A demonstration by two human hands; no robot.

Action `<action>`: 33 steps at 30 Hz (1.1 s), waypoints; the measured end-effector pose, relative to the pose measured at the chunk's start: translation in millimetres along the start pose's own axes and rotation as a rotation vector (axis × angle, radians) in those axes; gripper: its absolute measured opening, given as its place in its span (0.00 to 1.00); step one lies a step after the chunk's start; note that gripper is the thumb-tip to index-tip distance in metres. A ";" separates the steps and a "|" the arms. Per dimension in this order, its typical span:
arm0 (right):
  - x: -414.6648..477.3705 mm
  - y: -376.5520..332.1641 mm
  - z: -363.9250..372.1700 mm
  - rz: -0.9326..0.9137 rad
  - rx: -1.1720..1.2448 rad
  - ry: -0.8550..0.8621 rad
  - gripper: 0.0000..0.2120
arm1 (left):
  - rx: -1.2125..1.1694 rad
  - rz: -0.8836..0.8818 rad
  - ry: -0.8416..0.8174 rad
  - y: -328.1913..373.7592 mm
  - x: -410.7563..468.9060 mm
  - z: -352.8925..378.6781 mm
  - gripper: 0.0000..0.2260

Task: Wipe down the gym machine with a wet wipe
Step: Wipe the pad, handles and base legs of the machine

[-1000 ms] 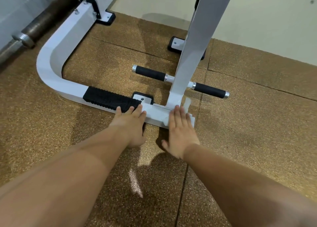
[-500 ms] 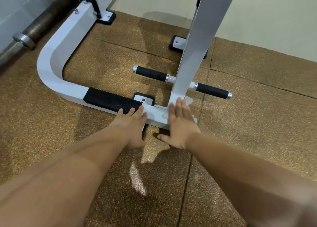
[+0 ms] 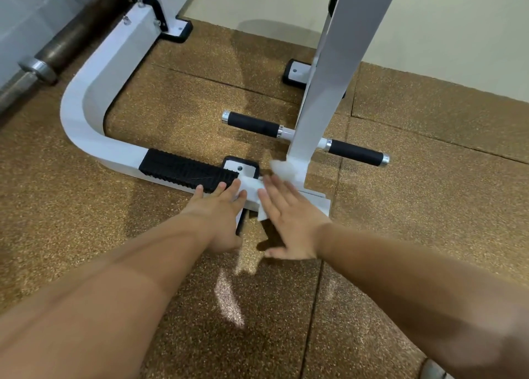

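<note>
Wipe on frame foot, both your hands flat.
The wipe [image 3: 282,171] lies on the white frame [image 3: 91,101] at the foot of the post [image 3: 323,106], bunched against the post's left side, with one corner showing beneath your right hand [image 3: 289,218]. That hand lies flat over it, fingers straight, blurred. Your left hand [image 3: 220,211] rests left of the post, fingers straight, tips on the frame and the edge of the black tread [image 3: 186,171]; it holds nothing. A black-gripped bar [image 3: 252,124] crosses behind the post. A barbell [image 3: 57,49] lies far left of the post. Speckled mat [image 3: 171,98] lies underneath.
</note>
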State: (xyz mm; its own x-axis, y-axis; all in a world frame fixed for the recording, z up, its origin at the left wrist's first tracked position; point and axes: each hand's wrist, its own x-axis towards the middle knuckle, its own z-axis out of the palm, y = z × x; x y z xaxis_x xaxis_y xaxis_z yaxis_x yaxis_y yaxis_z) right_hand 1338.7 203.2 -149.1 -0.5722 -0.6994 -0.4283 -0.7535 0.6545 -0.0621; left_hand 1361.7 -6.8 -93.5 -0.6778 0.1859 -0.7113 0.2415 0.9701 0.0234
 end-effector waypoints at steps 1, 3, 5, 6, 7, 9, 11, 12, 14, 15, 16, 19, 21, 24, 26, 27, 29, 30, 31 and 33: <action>0.2 -2.3 1.5 -0.063 -0.055 0.001 0.60 | -0.002 0.002 -0.002 -0.9 0.5 0.3 0.45; 6.3 8.1 -4.9 -0.087 -0.069 0.016 0.58 | -0.004 0.004 -0.007 -2.6 1.2 0.7 0.45; 10.8 25.2 -16.3 0.028 0.002 0.035 0.57 | -0.006 0.003 -0.013 -3.0 0.8 0.5 0.44; 11.9 31.4 -19.8 0.098 0.026 0.054 0.56 | -0.005 0.001 -0.014 -2.9 0.6 0.3 0.44; 12.7 33.0 -20.4 0.153 0.038 0.066 0.56 | -0.005 -0.001 -0.016 -2.5 0.5 0.4 0.44; 9.5 19.0 -15.1 0.238 0.094 0.068 0.57 | -0.006 0.002 -0.015 -1.8 0.1 0.6 0.45; 5.6 -9.0 -5.7 0.248 0.125 0.042 0.59 | -0.004 0.007 -0.012 -3.0 0.0 0.8 0.45; 5.2 -20.6 -0.1 0.208 0.096 0.041 0.59 | -0.005 0.009 -0.011 -4.0 0.1 0.6 0.45; 5.2 -29.6 5.5 0.106 0.025 0.057 0.58 | -0.012 0.013 -0.016 -6.0 0.5 -1.3 0.43; 5.0 -26.1 4.6 0.078 0.012 0.059 0.58 | -0.020 0.015 -0.018 -6.7 0.3 -2.7 0.43; 3.4 -19.7 3.4 0.072 0.009 0.054 0.58 | -0.034 0.016 -0.015 -7.2 -0.5 -4.1 0.42; -12.0 -7.6 7.1 0.248 0.092 0.062 0.56 | -0.094 0.032 0.037 -9.8 -5.3 -6.8 0.38; -20.6 -16.7 12.1 0.405 0.123 0.067 0.55 | -0.138 0.038 0.103 -13.0 -10.2 -5.1 0.36; -8.4 -41.1 9.8 0.481 0.155 0.055 0.56 | -0.120 -0.005 0.232 -20.8 -16.0 1.4 0.36; 11.5 -51.5 1.3 0.404 0.153 0.046 0.59 | -0.093 -0.052 0.265 -25.4 -19.4 4.8 0.37; 21.5 -54.2 -3.5 0.335 0.140 0.040 0.60 | -0.081 -0.069 0.259 -26.8 -21.2 6.6 0.37; 35.4 -53.6 -14.1 0.190 0.115 0.017 0.60 | -0.050 -0.070 0.223 -27.5 -24.6 11.3 0.38; 37.8 -50.7 -17.2 0.139 0.103 0.012 0.59 | -0.028 -0.062 0.201 -26.9 -25.8 14.4 0.39; 36.2 -47.0 -17.0 0.110 0.089 0.021 0.58 | -0.010 -0.054 0.177 -25.7 -26.4 17.5 0.39; 20.9 -40.2 -6.6 0.117 0.057 0.066 0.55 | -0.016 -0.052 0.123 -22.3 -26.8 20.8 0.41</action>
State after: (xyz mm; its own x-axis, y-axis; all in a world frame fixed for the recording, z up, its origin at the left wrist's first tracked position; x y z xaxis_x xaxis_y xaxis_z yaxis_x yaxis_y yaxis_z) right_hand 1354.9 160.4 -149.6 -0.6763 -0.6335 -0.3759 -0.6621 0.7464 -0.0668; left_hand 1388.9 -36.7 -89.6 -0.7691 0.1525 -0.6207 0.1937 0.9811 0.0010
